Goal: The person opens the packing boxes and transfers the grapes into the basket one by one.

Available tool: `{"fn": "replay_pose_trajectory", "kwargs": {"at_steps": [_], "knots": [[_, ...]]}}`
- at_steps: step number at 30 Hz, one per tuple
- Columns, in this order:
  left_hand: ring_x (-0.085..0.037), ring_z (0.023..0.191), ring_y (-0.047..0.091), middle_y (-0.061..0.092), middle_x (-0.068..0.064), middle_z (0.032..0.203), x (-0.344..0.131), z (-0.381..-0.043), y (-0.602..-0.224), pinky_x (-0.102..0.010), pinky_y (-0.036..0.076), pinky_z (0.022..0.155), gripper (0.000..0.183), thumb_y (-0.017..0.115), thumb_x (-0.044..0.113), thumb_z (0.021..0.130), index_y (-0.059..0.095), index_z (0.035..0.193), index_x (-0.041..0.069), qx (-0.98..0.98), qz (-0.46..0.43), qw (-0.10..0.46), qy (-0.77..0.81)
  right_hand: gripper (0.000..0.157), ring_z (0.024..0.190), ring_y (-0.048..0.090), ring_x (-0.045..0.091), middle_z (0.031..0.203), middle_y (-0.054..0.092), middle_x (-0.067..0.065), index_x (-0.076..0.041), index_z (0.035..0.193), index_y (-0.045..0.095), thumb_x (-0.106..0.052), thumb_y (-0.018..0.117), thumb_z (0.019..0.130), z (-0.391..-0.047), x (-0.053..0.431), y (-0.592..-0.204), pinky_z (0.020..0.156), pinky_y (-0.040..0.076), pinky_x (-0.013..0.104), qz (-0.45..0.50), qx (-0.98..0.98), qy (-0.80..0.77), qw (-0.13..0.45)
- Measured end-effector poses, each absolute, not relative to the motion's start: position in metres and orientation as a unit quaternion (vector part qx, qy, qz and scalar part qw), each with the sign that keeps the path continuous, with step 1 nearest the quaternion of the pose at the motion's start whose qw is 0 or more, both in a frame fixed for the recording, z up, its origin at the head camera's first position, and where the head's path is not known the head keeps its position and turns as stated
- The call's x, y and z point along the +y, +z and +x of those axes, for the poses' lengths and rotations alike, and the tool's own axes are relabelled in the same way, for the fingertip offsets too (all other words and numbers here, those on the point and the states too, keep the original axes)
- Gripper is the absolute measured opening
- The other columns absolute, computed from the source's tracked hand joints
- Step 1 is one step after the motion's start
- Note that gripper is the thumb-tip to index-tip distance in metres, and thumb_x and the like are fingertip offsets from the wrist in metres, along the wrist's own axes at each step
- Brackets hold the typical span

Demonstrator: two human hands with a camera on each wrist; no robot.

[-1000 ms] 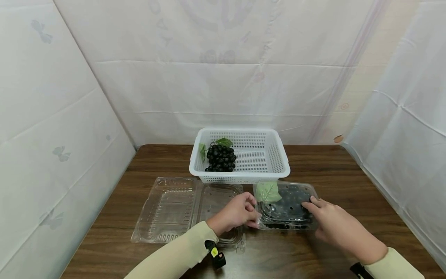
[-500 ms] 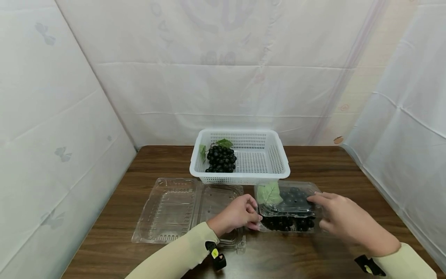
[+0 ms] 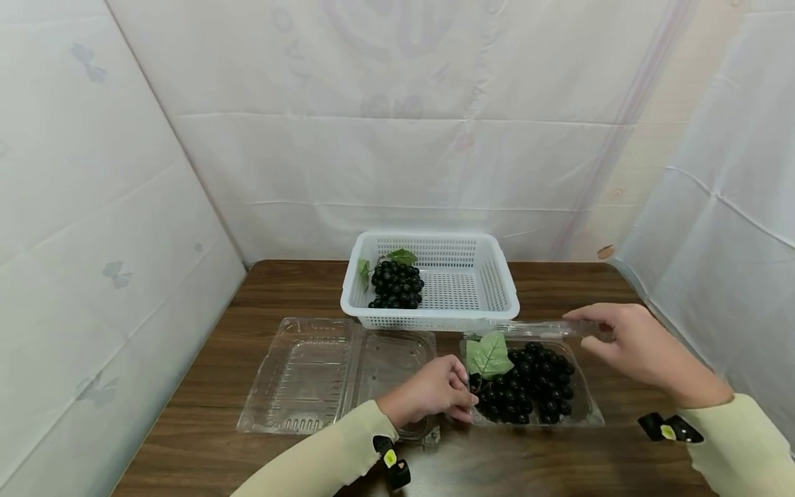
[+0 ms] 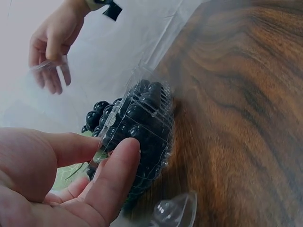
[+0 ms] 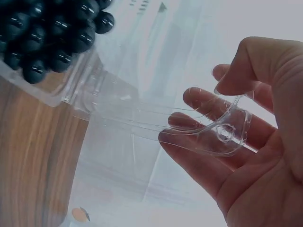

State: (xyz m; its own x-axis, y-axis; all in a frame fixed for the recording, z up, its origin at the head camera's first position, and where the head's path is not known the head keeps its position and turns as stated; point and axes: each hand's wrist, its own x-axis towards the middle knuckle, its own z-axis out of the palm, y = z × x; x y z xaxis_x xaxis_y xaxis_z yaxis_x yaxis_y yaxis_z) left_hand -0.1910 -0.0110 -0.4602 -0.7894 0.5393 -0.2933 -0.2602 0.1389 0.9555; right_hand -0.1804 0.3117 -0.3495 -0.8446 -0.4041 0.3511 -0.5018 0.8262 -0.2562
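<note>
A clear plastic clamshell box (image 3: pixel 586 414) sits at the right of the table, with dark grapes (image 3: pixel 534 386) and a green leaf (image 3: pixel 488 355) in its base. Its lid (image 3: pixel 534 329) stands raised along the back side. With thumb and fingers, my left hand (image 3: pixel 431 392) pinches the base's rim at the near left corner, as the left wrist view shows on the box edge (image 4: pixel 105 135). My right hand (image 3: pixel 649 345) holds the lid's free edge; in the right wrist view the thumb lies on one side of the clear lid (image 5: pixel 203 125) and the fingers on the other.
Another clear clamshell box (image 3: pixel 304 379) lies opened flat on the left, partly behind my left forearm. A white slotted basket (image 3: pixel 428 319) behind holds a grape bunch (image 3: pixel 396 284) with leaves. White cloth (image 3: pixel 385 138) hangs around the brown wooden table (image 3: pixel 497 462).
The lid has swung from lying over the grapes to standing up at the back. My right hand rose backward and right with it. The box and my left hand shifted slightly right and nearer.
</note>
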Motion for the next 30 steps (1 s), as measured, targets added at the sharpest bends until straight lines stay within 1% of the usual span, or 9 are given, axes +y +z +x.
{"fn": "replay_pose_trajectory", "kwargs": {"at_steps": [2, 3, 6, 9, 13, 20, 26, 28, 30], "knots": [[-0.022, 0.062, 0.068, 0.06, -0.012, 0.085, -0.008, -0.19, -0.46, -0.04, 0.065, 0.067, 0.028, 0.07, -0.012, 0.089, 0.05, 0.105, -0.002, 0.689, 0.103, 0.307, 0.648, 0.036, 0.057, 0.033, -0.006, 0.088, 0.072, -0.009, -0.022, 0.112, 0.077, 0.002, 0.071, 0.085, -0.185, 0.315, -0.347, 0.052, 0.031, 0.02, 0.241, -0.942, 0.17, 0.158], [-0.021, 0.061, 0.067, 0.06, -0.012, 0.084, -0.007, -0.189, -0.46, -0.039, 0.065, 0.066, 0.027, 0.071, -0.012, 0.089, 0.05, 0.104, -0.002, 0.69, 0.104, 0.306, 0.648, 0.036, 0.06, 0.039, -0.007, 0.093, 0.075, -0.008, -0.021, 0.11, 0.077, 0.003, 0.072, 0.084, -0.188, 0.316, -0.346, 0.052, 0.035, 0.019, 0.242, -0.941, 0.17, 0.166], [-0.02, 0.059, 0.066, 0.061, -0.012, 0.083, -0.003, -0.187, -0.458, -0.04, 0.065, 0.066, 0.027, 0.071, -0.012, 0.089, 0.05, 0.103, -0.001, 0.693, 0.107, 0.305, 0.645, 0.035, 0.071, 0.057, -0.009, 0.097, 0.079, -0.002, -0.019, 0.11, 0.078, 0.004, 0.072, 0.083, -0.196, 0.321, -0.344, 0.056, 0.045, 0.018, 0.234, -0.94, 0.177, 0.176], [-0.019, 0.059, 0.066, 0.062, -0.012, 0.083, 0.0, -0.185, -0.457, -0.04, 0.065, 0.066, 0.027, 0.07, -0.012, 0.089, 0.05, 0.103, -0.002, 0.692, 0.112, 0.308, 0.644, 0.033, 0.08, 0.066, -0.006, 0.102, 0.079, 0.004, -0.019, 0.111, 0.078, 0.002, 0.072, 0.086, -0.201, 0.327, -0.341, 0.059, 0.051, 0.02, 0.215, -0.944, 0.186, 0.167], [-0.019, 0.06, 0.067, 0.063, -0.013, 0.084, 0.004, -0.182, -0.456, -0.04, 0.065, 0.067, 0.026, 0.07, -0.012, 0.089, 0.05, 0.104, -0.003, 0.688, 0.117, 0.311, 0.645, 0.029, 0.083, 0.069, -0.003, 0.106, 0.079, 0.008, -0.018, 0.114, 0.078, -0.003, 0.069, 0.091, -0.205, 0.335, -0.338, 0.057, 0.048, 0.022, 0.191, -0.951, 0.194, 0.145], [-0.018, 0.061, 0.067, 0.061, -0.009, 0.083, 0.013, -0.18, -0.456, -0.04, 0.066, 0.067, 0.026, 0.07, -0.011, 0.09, 0.05, 0.102, 0.0, 0.687, 0.127, 0.318, 0.641, 0.027, 0.071, 0.062, -0.004, 0.113, 0.076, 0.017, -0.016, 0.117, 0.076, -0.005, 0.064, 0.096, -0.214, 0.348, -0.335, 0.052, 0.043, 0.024, 0.167, -0.954, 0.219, 0.114], [-0.016, 0.061, 0.066, 0.059, -0.006, 0.081, 0.024, -0.181, -0.458, -0.037, 0.065, 0.066, 0.026, 0.069, -0.011, 0.09, 0.05, 0.101, 0.002, 0.681, 0.138, 0.328, 0.64, 0.025, 0.082, 0.059, -0.016, 0.115, 0.076, 0.019, -0.014, 0.118, 0.077, -0.006, 0.064, 0.098, -0.222, 0.366, -0.336, 0.057, 0.051, 0.022, 0.145, -0.954, 0.241, 0.109], [-0.017, 0.061, 0.067, 0.059, -0.006, 0.081, 0.028, -0.182, -0.458, -0.037, 0.065, 0.065, 0.026, 0.069, -0.012, 0.09, 0.05, 0.101, 0.002, 0.681, 0.138, 0.329, 0.64, 0.024, 0.082, 0.06, -0.015, 0.115, 0.075, 0.02, -0.013, 0.119, 0.076, -0.007, 0.063, 0.099, -0.224, 0.373, -0.337, 0.058, 0.053, 0.023, 0.137, -0.953, 0.251, 0.103], [-0.017, 0.061, 0.067, 0.058, -0.006, 0.08, 0.031, -0.183, -0.458, -0.038, 0.065, 0.065, 0.025, 0.069, -0.013, 0.089, 0.051, 0.1, 0.002, 0.682, 0.136, 0.329, 0.639, 0.024, 0.078, 0.064, -0.008, 0.113, 0.075, 0.02, -0.011, 0.12, 0.076, -0.008, 0.063, 0.1, -0.226, 0.379, -0.338, 0.058, 0.054, 0.024, 0.129, -0.952, 0.26, 0.098]]}}
